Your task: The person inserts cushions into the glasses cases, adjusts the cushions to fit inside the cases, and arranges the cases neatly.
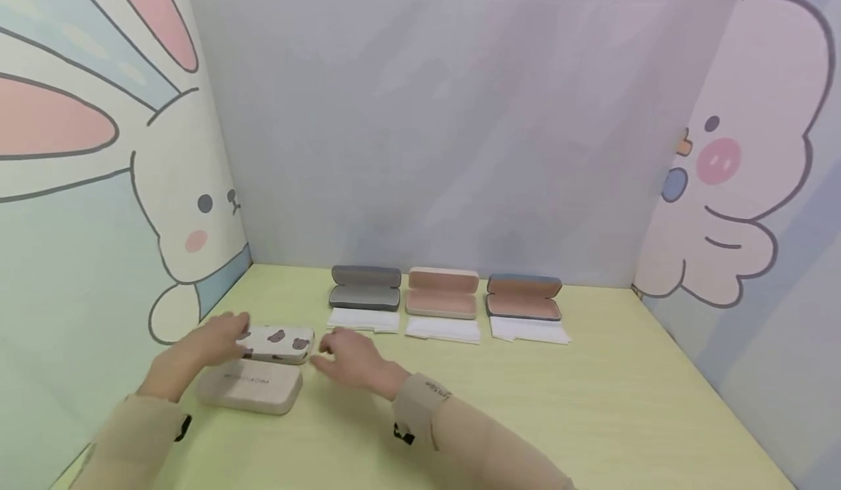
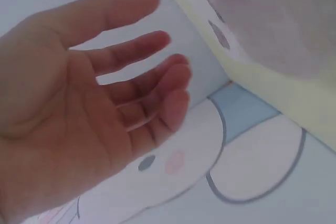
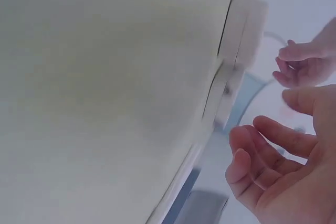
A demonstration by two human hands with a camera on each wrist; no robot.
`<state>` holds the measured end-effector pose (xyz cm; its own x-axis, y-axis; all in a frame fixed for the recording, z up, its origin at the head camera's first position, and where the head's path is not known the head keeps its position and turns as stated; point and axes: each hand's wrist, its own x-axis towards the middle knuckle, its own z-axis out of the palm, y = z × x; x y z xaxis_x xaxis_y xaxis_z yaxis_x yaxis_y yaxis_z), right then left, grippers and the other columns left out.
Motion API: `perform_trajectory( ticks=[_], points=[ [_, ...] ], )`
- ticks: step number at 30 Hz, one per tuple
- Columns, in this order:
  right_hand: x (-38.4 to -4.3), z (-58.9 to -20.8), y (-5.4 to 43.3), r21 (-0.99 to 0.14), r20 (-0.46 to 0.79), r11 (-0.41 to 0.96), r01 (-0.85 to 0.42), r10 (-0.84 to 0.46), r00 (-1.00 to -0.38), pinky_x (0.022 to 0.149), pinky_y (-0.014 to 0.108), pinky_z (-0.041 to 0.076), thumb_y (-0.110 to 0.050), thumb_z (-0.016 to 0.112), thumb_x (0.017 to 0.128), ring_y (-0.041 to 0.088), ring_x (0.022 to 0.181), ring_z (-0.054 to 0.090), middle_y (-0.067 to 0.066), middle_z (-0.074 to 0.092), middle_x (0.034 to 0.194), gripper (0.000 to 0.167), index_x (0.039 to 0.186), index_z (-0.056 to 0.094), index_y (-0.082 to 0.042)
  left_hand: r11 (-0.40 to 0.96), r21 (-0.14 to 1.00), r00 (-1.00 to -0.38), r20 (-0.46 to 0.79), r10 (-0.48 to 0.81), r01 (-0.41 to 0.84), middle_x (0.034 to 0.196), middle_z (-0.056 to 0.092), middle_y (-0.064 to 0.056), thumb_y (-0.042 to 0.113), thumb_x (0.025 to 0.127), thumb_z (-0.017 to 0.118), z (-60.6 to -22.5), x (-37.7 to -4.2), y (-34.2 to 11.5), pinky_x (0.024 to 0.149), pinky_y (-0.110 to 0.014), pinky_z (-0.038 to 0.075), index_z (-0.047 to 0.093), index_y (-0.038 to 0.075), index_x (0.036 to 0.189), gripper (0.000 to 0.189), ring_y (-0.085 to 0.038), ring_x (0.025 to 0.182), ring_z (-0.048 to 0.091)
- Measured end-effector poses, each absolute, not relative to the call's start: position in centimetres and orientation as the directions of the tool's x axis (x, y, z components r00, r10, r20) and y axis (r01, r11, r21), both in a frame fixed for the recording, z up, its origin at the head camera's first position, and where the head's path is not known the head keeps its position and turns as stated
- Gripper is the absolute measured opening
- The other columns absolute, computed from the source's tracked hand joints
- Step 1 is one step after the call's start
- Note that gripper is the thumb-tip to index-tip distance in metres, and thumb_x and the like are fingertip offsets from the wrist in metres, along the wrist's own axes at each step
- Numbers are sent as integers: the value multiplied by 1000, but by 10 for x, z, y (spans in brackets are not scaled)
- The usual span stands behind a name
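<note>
Two closed glasses cases lie at the left of the table: a white one with brown bear prints (image 1: 281, 337) and, nearer me, a beige one with small lettering (image 1: 256, 391). My left hand (image 1: 218, 340) hovers by the left end of the bear-print case and overlaps it in the head view. Its fingers are loosely bent around nothing in the left wrist view. Off the right end of that case is my right hand (image 1: 355, 358), its palm bare and fingers relaxed in the right wrist view.
At the back stand three opened glasses cases: a grey one (image 1: 365, 296), a cream one with pink lining (image 1: 442, 304) and a dark blue one with pink lining (image 1: 523, 306). A folded white cloth (image 1: 363, 320) lies before each. Printed fabric walls enclose the table.
</note>
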<state>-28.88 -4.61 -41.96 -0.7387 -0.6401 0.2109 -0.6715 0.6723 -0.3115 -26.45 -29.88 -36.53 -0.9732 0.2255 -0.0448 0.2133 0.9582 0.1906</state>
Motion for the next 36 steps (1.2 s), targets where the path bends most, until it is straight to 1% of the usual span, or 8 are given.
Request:
perform_trajectory(
  ticks=[7, 12, 16, 21, 25, 29, 32, 36],
  points=[
    [-342, -428, 13, -329, 320, 745, -580, -490, -811, 71, 25, 52, -19, 61, 91, 14, 82, 65, 2, 71, 89, 17, 89, 73, -8, 858, 453, -968, 54, 246, 243, 91, 63, -15, 14, 93, 56, -381, -326, -230, 65, -33, 49, 57, -6, 101, 21, -20, 77, 58],
    [-369, -439, 36, -236, 363, 824, -516, -418, -833, 76, 31, 52, -15, 62, 91, 18, 81, 63, 4, 71, 82, 17, 82, 73, -6, 862, 501, -993, -36, 114, 81, 65, 44, -2, 12, 89, 54, -395, -357, -189, 52, -25, 38, 46, 6, 71, 21, -12, 56, 41],
    [-381, -443, 42, -152, 302, 880, -451, -393, -869, 90, 38, 47, -19, 63, 92, 23, 93, 58, 8, 68, 91, 19, 84, 72, -4, 879, 476, -994, -96, 53, 1, 73, 46, -6, 4, 82, 48, -402, -369, -170, 54, -28, 39, 51, 2, 80, 4, -17, 60, 43],
    [-384, -446, 42, -123, 191, 924, -362, -336, -922, 100, 47, 41, -25, 59, 95, 29, 112, 50, 16, 57, 115, 22, 90, 68, -6, 932, 362, -992, -128, 16, -32, 94, 59, -14, 4, 84, 46, -405, -375, -154, 65, -34, 44, 60, -4, 103, 25, -23, 75, 49],
    [-382, -444, 40, -114, 141, 932, -343, -327, -935, 100, 48, 39, -27, 58, 95, 29, 114, 48, 16, 55, 117, 22, 85, 67, -8, 948, 314, -986, -164, 9, -44, 87, 56, -9, 2, 85, 47, -408, -379, -147, 60, -30, 41, 60, 2, 86, 13, -20, 71, 47],
    [-381, -440, 36, -137, 123, 924, -358, -342, -932, 98, 49, 37, -26, 59, 94, 30, 114, 48, 16, 55, 116, 20, 85, 65, -9, 949, 314, -981, -194, 28, -35, 77, 46, -6, -3, 85, 51, -409, -384, -148, 54, -25, 33, 50, 6, 69, 18, -16, 64, 37],
    [-381, -440, 34, -152, 114, 917, -369, -355, -928, 99, 50, 36, -26, 60, 94, 30, 115, 48, 15, 55, 116, 17, 89, 65, -10, 940, 336, -975, -222, 12, -65, 86, 56, -11, -3, 86, 59, -408, -387, -151, 59, -26, 41, 58, -2, 83, 3, -19, 68, 43],
    [-383, -440, 32, -182, 108, 909, -375, -360, -927, 101, 50, 35, -22, 60, 93, 29, 111, 50, 12, 56, 111, 14, 96, 64, -9, 916, 382, -965, -261, -20, -122, 104, 59, -18, -1, 85, 64, -406, -386, -153, 68, -32, 48, 57, -9, 108, 26, -24, 78, 50]
  ],
)
